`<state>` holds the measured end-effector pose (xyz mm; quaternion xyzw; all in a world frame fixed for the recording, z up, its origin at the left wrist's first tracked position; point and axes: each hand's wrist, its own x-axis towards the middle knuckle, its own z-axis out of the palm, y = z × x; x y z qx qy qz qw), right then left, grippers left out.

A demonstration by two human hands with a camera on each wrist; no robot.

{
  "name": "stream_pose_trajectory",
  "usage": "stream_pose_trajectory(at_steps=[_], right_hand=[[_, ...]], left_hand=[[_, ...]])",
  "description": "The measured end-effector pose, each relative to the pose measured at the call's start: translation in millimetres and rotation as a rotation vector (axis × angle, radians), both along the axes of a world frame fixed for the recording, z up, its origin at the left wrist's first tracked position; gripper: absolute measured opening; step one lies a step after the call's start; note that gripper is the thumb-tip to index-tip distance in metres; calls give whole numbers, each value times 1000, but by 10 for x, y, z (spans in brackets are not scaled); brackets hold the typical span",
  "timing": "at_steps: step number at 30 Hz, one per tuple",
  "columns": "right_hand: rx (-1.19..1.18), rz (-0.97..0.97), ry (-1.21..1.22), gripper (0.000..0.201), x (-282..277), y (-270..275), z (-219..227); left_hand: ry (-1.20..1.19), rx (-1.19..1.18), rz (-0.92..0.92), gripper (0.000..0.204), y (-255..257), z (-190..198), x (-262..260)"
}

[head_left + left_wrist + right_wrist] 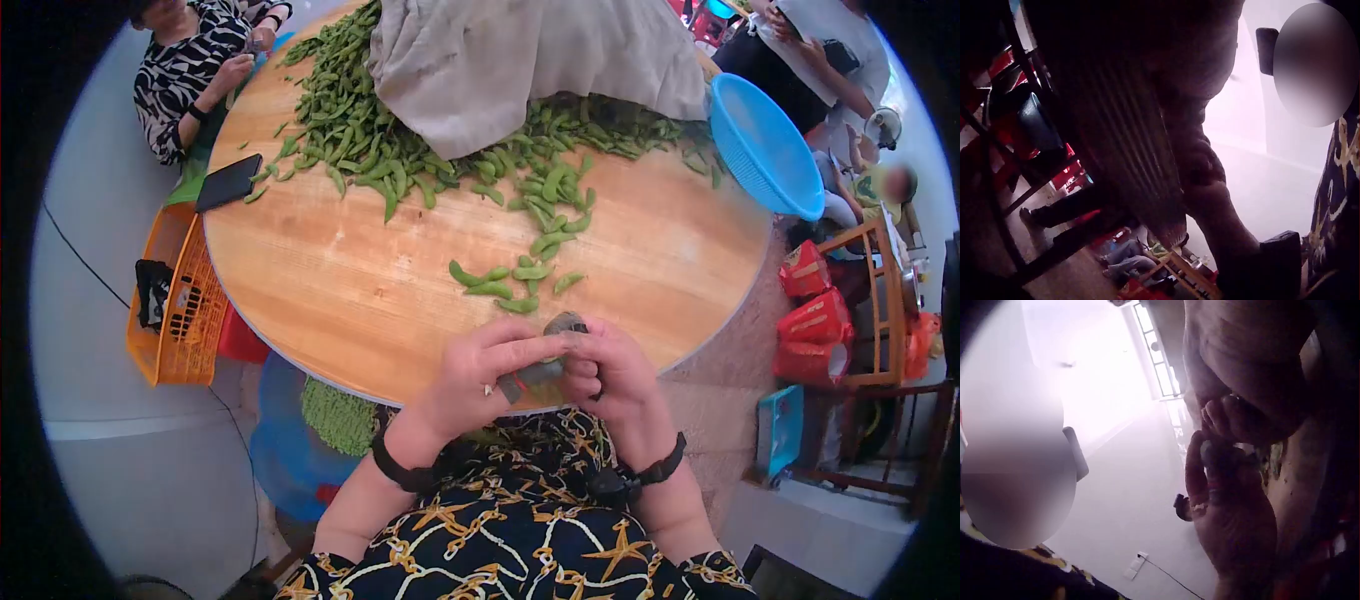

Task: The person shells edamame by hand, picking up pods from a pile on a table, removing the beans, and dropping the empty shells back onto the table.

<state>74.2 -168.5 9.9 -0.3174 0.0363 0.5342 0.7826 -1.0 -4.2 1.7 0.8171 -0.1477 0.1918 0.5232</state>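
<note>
- At the near rim of the round table (330,300), the left hand (492,375) and right hand (612,372) meet over a small grey-green piece (543,370), mostly hidden by skin; whether it is a pod or a finger covering I cannot tell.
- The left index finger reaches long and fairly straight toward the right hand's fingertips; the right fingers are curled. Both hands pinch narrowly at the piece, and both wrist views are too dark to show more.
- Just beyond, a few loose green pods (492,288) lie on the tabletop, curved and plump, with bumps along them.
- A trail of them joins the broad heap (345,110), partly covered by a grey cloth (470,75) with soft creases.
- Under all this the wood is honey-coloured, its grain running in bands.
- On the right edge leans a blue plastic basket (765,145), its wall finely perforated; at the left edge lies a flat black phone (229,183).
- Below the table's left side stand an orange slatted crate (185,330) and a blue tub (275,450) with a pale green, grainy mass (338,415).
</note>
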Motion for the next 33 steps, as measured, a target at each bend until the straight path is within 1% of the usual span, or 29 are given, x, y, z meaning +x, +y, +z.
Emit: stream_pose_trajectory(at_steps=[1,3,4,5,6,7,9,10,12,13,15,16,18,19,21,22,24,25,27,28,30,31,33], right_hand=[[1,-1,6,5,-23,11,-30],[169,-113,141,5,-81,81,-74],[170,-111,148,5,-100,121,-71],[120,-174,93,5,-98,177,-54],[70,-237,36,5,-99,231,-37],[77,-234,35,5,-110,278,-23],[73,-288,-5,6,-132,355,5],[78,-285,-6,6,-134,381,24],[-83,-310,-139,7,-135,415,51],[-84,-309,-140,7,-129,426,38],[-227,-499,-456,7,-114,427,-11],[-231,-500,-460,7,-93,408,-12],[-449,-590,-729,9,-46,369,-11],[-449,-593,-731,9,-42,368,-25],[-595,-672,-1211,9,-48,367,-69],[-595,-676,-1215,9,-68,367,-95],[-636,-612,-1284,10,-141,383,-123],[-637,-607,-1282,10,-157,385,-85],[-533,-446,-1013,10,-195,392,34],[-532,-442,-1010,10,-191,386,11],[-481,-330,-809,11,-154,333,-40],[-483,-328,-809,11,-138,317,-42],[-507,-250,-788,11,-125,297,-41]], left_hand=[[2,3,16,43,2,12,10],[8,6,36,41,0,-7,37],[97,-169,36,42,-5,-45,51],[182,-343,36,43,-1,-60,60],[230,-420,39,37,11,-37,56],[228,-415,43,37,20,-35,51],[229,-592,43,33,30,-39,34],[226,-588,47,33,13,-33,26],[244,-705,141,32,-36,-31,8],[243,-706,141,32,-21,-25,14],[418,-937,167,28,11,-20,36],[416,-941,163,28,21,-34,43],[482,-1033,53,20,56,-62,54],[482,-1033,50,20,68,-57,45],[666,-995,-80,18,71,-42,23],[663,-993,-85,18,57,-67,41],[542,-908,60,19,22,-140,63],[544,-911,64,19,15,-139,58],[551,-884,90,17,17,-91,43],[554,-886,95,17,28,-78,31],[612,-684,94,15,39,-60,22],[613,-686,94,15,38,-59,27],[601,-628,97,13,34,-64,27]])
